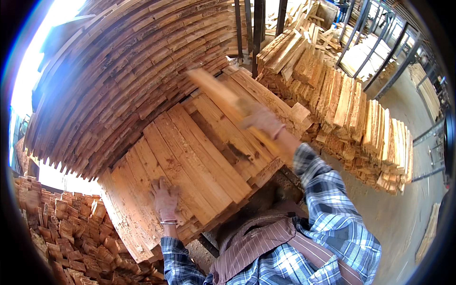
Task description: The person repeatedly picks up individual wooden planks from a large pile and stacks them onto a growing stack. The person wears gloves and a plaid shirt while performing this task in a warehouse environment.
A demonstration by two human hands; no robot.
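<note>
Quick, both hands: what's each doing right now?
Left hand: open, flat on the plank stack.
Right hand: closed on a loose plank, blurred.

You've only got the one view here, a fisheye on your head, looking steeply down and forward over your chest, so your plaid sleeves come in from the bottom edge. It sits close to the top layer of the plank stack (190,156), and straight edges bow hard toward the dark round rim.
</note>
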